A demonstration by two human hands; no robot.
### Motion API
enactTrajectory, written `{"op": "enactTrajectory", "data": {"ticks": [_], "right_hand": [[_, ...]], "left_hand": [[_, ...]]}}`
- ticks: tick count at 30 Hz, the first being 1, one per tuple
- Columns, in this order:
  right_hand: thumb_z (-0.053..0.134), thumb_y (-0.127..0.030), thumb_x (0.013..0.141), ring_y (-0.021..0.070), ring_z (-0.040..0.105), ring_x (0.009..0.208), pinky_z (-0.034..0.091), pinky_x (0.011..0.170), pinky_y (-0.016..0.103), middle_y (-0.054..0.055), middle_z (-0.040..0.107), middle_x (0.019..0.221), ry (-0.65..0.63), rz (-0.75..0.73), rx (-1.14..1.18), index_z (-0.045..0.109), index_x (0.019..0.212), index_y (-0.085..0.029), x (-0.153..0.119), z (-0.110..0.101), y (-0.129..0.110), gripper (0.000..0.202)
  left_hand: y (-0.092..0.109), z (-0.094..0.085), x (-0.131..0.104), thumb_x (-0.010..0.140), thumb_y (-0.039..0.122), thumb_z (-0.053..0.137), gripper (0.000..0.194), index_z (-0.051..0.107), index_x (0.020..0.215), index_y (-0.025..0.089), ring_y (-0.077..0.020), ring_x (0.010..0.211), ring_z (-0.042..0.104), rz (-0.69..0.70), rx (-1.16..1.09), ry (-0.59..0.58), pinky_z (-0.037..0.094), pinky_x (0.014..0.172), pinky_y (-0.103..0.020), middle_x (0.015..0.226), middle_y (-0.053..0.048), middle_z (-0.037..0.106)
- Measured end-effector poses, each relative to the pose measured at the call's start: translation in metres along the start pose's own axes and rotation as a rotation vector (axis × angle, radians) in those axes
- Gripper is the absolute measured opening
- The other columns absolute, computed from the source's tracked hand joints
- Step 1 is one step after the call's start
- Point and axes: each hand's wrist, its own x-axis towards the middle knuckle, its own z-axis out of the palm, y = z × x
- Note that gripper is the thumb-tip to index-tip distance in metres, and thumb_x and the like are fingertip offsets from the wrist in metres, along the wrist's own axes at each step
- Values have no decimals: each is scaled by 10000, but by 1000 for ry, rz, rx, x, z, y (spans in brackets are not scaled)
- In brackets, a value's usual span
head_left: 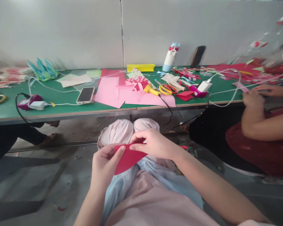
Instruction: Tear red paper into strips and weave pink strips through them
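A piece of red paper (pixel 129 158) is held over my lap, its straight upper edge toward the table. My left hand (pixel 106 161) pinches its upper left corner, thumb on the near face. Along the same edge, my right hand (pixel 148 143) grips the paper between thumb and fingers, close to my left thumb. The fingertips behind the sheet are hidden. Beyond my knees, pink paper sheets (pixel 108 91) lie on the green table (pixel 68 81), with a yellow glue gun (pixel 151 90) on them.
Yellow-handled scissors (pixel 165 90), red paper pieces (pixel 185 95), a phone (pixel 85 95) and a white bottle (pixel 171 58) are on the table. A black cord (pixel 168 110) hangs over the front edge. White cables (pixel 235 91) cross the right side, where a co-worker's hands (pixel 257 95) handle pink paper.
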Motion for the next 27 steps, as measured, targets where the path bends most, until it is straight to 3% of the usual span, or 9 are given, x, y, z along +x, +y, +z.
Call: {"op": "enactTrajectory", "data": {"ticks": [8,27], "right_hand": [[622,-345,816,144,627,735,459,646,243,9,694,783,94,-15,71,683,820,-183,6,2,-1,174],[609,-356,814,140,619,712,435,605,228,9,692,734,41,32,71,699,786,-163,8,-4,-6,215]], "left_hand": [[11,6,1,546,433,813,300,758,712,189,-183,560,625,47,-75,159,512,477,-257,620,-38,708],[30,13,-7,516,368,834,232,746,617,179,-146,496,596,22,-62,224,456,434,-216,554,-27,688]]}}
